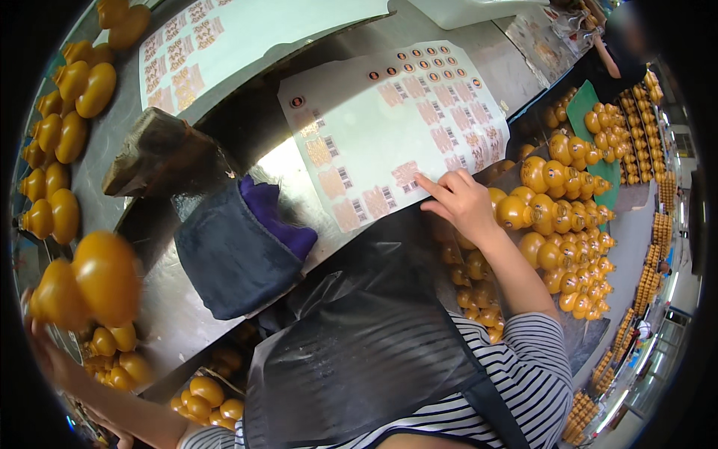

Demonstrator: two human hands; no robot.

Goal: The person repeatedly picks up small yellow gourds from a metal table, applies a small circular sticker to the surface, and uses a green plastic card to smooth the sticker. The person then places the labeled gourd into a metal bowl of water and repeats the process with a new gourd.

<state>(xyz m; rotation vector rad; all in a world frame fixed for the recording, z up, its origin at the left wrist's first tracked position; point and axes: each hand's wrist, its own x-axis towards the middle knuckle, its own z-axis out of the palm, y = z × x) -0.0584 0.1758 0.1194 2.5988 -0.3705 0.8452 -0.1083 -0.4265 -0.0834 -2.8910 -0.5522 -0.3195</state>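
Observation:
My left hand (46,352) is at the far left, dim and blurred, closed around the lower side of a glossy amber, gourd-shaped bottle (97,277). The bottle is raised toward me and smeared by motion; most of the fingers are hidden. My right hand (465,203) rests at the near edge of a white sticker sheet (359,131). Its index finger lies stretched over a pinkish label (406,173), with the thumb apart at the sheet's edge. Round emblem stickers and several rectangular labels remain stuck on the sheet.
A padded dark cloth block (239,251) with purple fabric stands beside a wooden block (153,153) on the metal table (198,318). Another label sheet (262,34) lies farther back. Amber gourd bottles (568,213) stand in rows at right, others (63,135) at left. A person (624,49) works at far right.

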